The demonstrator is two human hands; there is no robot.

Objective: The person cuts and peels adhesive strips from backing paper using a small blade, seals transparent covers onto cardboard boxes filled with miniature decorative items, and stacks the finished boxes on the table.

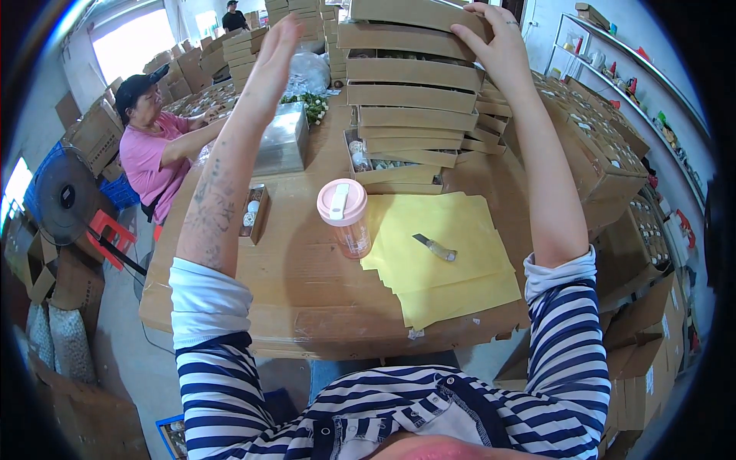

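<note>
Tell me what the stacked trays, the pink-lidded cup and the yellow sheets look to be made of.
Stacked trays under the right hand: likely brown cardboard, matte, with folded edges. Cup: apparently clear plastic, glossy, with an opaque pink lid. Yellow sheets: seemingly thin paper, flat and matte, fanned in layers beneath a small knife.

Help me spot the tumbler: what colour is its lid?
Pale pink lid, seen in the head view.

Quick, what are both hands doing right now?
Left hand: open, fingers straight, raised beside the box stack, holding nothing.
Right hand: open, fingers resting on the top box, not gripping it.
</note>
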